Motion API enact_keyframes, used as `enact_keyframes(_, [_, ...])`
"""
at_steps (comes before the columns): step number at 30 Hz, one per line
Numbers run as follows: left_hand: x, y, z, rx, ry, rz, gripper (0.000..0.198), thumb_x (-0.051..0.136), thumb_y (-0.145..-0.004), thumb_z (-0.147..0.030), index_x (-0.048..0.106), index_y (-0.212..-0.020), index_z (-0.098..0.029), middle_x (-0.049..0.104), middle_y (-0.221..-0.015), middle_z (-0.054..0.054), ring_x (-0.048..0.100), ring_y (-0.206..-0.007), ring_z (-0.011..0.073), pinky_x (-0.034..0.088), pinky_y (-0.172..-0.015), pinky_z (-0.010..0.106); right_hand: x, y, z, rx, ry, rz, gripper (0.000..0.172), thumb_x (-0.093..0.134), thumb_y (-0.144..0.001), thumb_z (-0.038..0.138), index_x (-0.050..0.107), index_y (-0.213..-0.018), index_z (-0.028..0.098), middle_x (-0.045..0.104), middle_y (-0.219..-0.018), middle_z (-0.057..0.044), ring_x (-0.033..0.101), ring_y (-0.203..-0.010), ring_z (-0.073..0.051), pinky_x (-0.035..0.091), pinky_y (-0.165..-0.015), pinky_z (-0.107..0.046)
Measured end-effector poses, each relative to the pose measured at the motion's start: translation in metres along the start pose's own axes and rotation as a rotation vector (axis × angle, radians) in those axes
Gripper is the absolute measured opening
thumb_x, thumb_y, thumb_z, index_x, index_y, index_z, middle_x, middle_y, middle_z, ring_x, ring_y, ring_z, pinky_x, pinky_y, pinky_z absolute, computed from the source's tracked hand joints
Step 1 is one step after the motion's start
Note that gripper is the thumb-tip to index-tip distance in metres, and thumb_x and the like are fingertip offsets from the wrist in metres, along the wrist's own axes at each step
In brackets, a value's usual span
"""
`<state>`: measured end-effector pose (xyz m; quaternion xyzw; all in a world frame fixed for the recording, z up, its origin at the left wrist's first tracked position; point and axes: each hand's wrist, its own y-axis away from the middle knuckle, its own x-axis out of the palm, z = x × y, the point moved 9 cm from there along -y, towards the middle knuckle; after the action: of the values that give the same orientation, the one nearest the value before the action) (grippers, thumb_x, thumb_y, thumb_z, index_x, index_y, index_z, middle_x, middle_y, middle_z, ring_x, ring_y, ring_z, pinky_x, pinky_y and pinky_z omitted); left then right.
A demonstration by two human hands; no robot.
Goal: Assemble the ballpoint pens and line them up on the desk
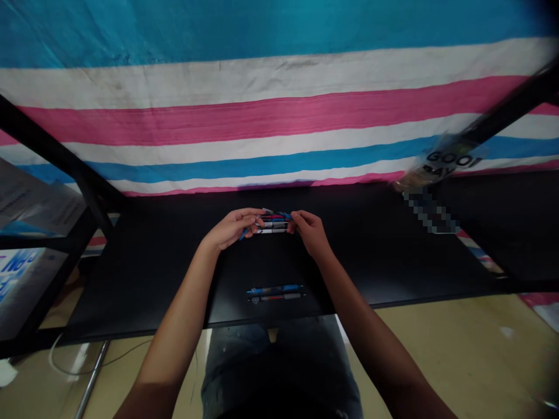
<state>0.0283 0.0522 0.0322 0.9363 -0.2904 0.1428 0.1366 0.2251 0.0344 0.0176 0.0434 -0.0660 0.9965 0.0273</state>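
Several pens [273, 225] lie side by side on the black shelf, between my two hands. My left hand [238, 226] has its fingers curled at the left ends of the pens, with a blue pen [243, 234] poking out beneath them. At the right ends, my right hand [308, 227] pinches the tip of a blue pen [283, 215] at the far side of the row. Closer to my body, a blue pen [275, 289] and a grey-and-dark pen [277, 297] rest parallel on the shelf, touched by neither hand.
The black shelf [166, 267] ends at a front edge before my lap. A striped sheet [279, 116] hangs behind it. To the right are a clear plastic bag [449, 160] with dark lettering and a pixelated object [430, 210]. Boxes [26, 285] stand left beside the black metal frame [89, 201].
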Motion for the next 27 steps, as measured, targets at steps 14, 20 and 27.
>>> enact_keyframes(14, [0.000, 0.000, -0.001, 0.025, -0.079, -0.022, 0.032, 0.072, -0.089, -0.028, 0.067, -0.117, -0.013, 0.072, -0.104, 0.012, 0.063, -0.075, 0.0122, 0.041, -0.059, 0.023, 0.000, 0.001, -0.003, 0.026, -0.004, -0.010, 0.024, 0.079, -0.079, 0.039, 0.073, -0.095, 0.022, 0.070, -0.079, -0.001, 0.060, -0.068, -0.015, 0.049, -0.070, -0.031])
enact_keyframes(20, [0.001, -0.001, 0.002, 0.014, -0.115, -0.006, 0.034, 0.071, -0.088, -0.029, 0.066, -0.117, -0.012, 0.072, -0.105, 0.012, 0.061, -0.074, 0.0119, 0.039, -0.057, 0.023, -0.003, 0.002, 0.006, 0.023, 0.068, -0.051, 0.021, 0.078, -0.075, 0.035, 0.075, -0.090, 0.021, 0.067, -0.077, 0.000, 0.057, -0.067, -0.015, 0.046, -0.069, -0.030])
enact_keyframes(27, [0.007, 0.000, 0.003, -0.022, -0.331, 0.023, 0.029, 0.066, -0.087, -0.027, 0.068, -0.112, -0.011, 0.073, -0.101, 0.013, 0.062, -0.073, 0.0118, 0.040, -0.057, 0.022, -0.005, 0.002, 0.010, 0.006, 0.137, -0.043, 0.015, 0.073, -0.074, 0.032, 0.075, -0.083, 0.020, 0.063, -0.069, 0.001, 0.051, -0.063, -0.014, 0.039, -0.063, -0.029])
